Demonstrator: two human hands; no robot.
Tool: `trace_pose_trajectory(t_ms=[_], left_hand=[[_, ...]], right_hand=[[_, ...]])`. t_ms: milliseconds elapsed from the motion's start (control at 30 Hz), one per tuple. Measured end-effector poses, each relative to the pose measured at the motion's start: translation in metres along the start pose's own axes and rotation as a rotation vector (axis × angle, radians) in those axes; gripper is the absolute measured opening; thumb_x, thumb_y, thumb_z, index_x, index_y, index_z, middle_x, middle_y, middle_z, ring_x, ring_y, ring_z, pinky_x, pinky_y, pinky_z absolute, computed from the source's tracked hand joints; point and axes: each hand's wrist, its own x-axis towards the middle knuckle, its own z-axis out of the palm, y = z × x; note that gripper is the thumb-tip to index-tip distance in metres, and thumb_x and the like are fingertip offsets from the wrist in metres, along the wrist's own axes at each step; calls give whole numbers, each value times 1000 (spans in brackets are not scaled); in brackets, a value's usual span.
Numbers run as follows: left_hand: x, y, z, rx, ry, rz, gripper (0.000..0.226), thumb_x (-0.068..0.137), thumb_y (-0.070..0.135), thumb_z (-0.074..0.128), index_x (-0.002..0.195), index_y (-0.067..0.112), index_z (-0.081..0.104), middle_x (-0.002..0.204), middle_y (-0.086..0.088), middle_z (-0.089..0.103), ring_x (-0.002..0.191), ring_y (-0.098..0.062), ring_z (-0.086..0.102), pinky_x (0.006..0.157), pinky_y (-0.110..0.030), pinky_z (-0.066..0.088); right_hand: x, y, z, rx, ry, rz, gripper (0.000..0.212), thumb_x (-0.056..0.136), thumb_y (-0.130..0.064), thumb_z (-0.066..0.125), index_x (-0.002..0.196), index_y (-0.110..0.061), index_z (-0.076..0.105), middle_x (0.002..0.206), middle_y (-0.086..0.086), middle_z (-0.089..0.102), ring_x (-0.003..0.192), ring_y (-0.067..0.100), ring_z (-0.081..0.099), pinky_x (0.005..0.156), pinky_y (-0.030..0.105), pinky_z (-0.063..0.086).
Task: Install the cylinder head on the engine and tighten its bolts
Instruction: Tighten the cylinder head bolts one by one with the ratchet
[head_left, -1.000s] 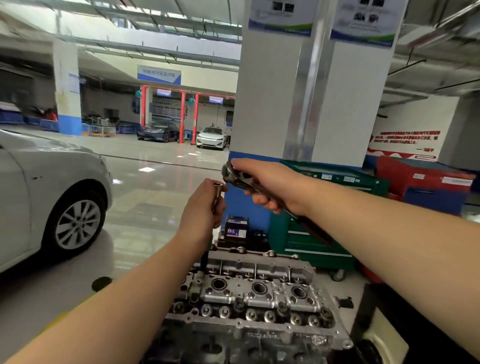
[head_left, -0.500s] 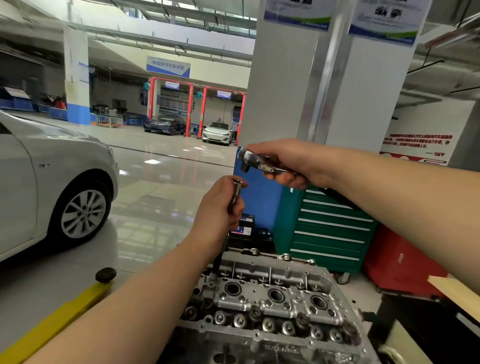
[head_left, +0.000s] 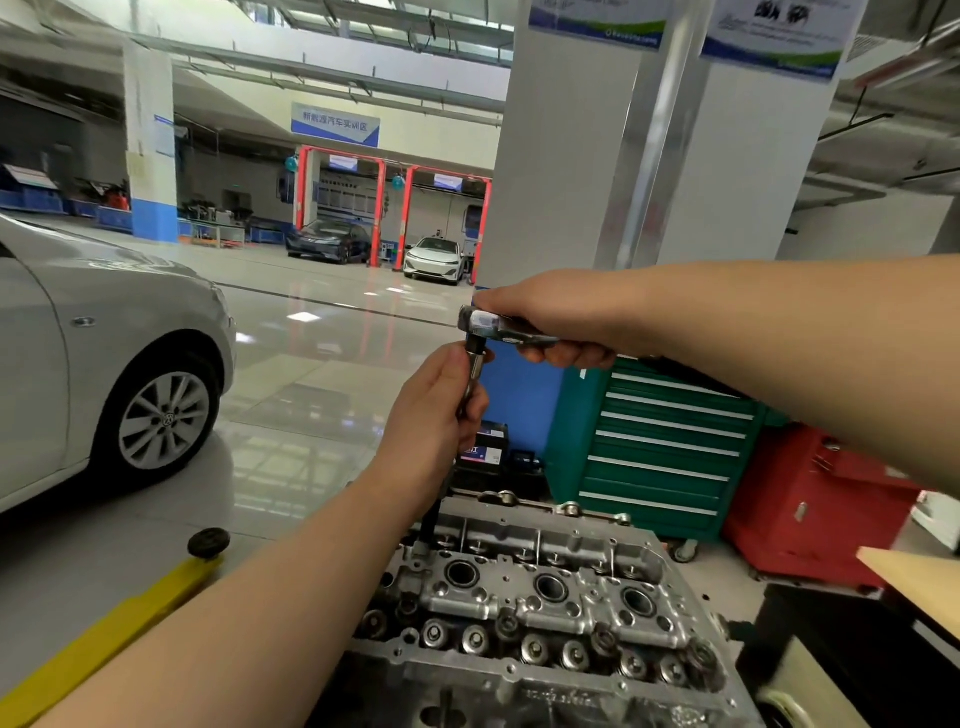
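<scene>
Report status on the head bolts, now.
Left hand grips extension bar, standing in cylinder head. Right hand holds ratchet atop the bar. Nothing blocking.

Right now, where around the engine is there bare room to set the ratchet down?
Bare floor lies between the silver car and the cylinder head. Right of the head it is crowded: green tool cabinet, red cabinet. The head's top is studded throughout.
</scene>
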Motion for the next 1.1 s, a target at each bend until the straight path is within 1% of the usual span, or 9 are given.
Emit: trace_pose_trajectory(t_ms=[100, 233, 367, 500, 633, 733, 833, 900, 1100], left_hand=[[1, 0, -1, -28, 8, -8, 38, 115, 39, 35, 114, 14, 63, 64, 3, 47, 53, -12, 29, 50, -25, 25], [0, 2, 0, -51, -11, -41, 39, 115, 38, 34, 113, 13, 64, 64, 2, 47, 51, -12, 28, 49, -26, 23], [2, 1, -1, -52, -2, -66, 44, 114, 39, 33, 115, 3, 59, 64, 1, 47, 51, -12, 28, 48, -25, 25], [2, 2, -1, -62, 12, -72, 46, 115, 38, 32, 114, -2, 54, 62, 2, 46, 50, -12, 28, 46, -23, 28], [0, 3, -1, -44, 31, -50, 44, 115, 34, 32, 111, -4, 54, 62, 2, 45, 50, -12, 28, 47, -25, 24], [-4, 2, 2, -25, 37, -26, 43, 115, 34, 33, 108, 1, 60, 62, 2, 44, 50, -10, 29, 48, -25, 23], [-4, 4, 4, -21, 51, -31, 44, 115, 36, 33, 111, 1, 61, 62, 2, 45, 49, -10, 30, 47, -23, 24], [-4, 5, 4, -43, 64, -44, 47, 115, 40, 32, 113, 5, 63, 61, 3, 46, 48, -10, 30, 46, -22, 25], [-6, 3, 2, -61, 77, -50, 52, 115, 46, 31, 117, 7, 65, 61, 3, 48, 48, -9, 31, 46, -22, 27]], right_hand=[[6, -1, 2, -54, 17, -32, 78, 82, -88, 38, 44, -23, 58, 48, -3, 43, 36, 17, 29, 43, 19, 28], [5, 0, -11, -93, -50, -170, 74, 86, -89, 41, 53, -26, 63, 50, -3, 45, 40, 16, 33, 41, 23, 32], [13, -1, -13, -206, -97, -259, 75, 98, -79, 32, 83, -18, 72, 67, 0, 61, 57, 15, 53, 64, 32, 48], [21, 2, -9, -193, -114, -320, 81, 102, -74, 28, 109, -7, 74, 87, 5, 64, 74, 16, 55, 76, 33, 49], [23, 3, -8, -240, -98, -335, 83, 101, -75, 23, 102, -9, 73, 67, -6, 62, 58, 8, 55, 68, 28, 49], [18, 6, -8, -278, -99, -355, 81, 101, -75, 18, 105, -17, 75, 76, 0, 61, 66, 14, 55, 73, 29, 50], [14, 5, -9, -259, -110, -375, 67, 102, -74, 19, 94, -32, 72, 85, -6, 54, 75, 16, 48, 80, 31, 43], [15, -1, -10, -242, -143, -389, 66, 101, -76, 24, 87, -31, 71, 87, -7, 52, 79, 18, 43, 80, 34, 40], [22, -6, -5, -271, -215, -359, 74, 85, -87, 33, 97, -29, 78, 93, 3, 59, 79, 18, 48, 76, 36, 42]])
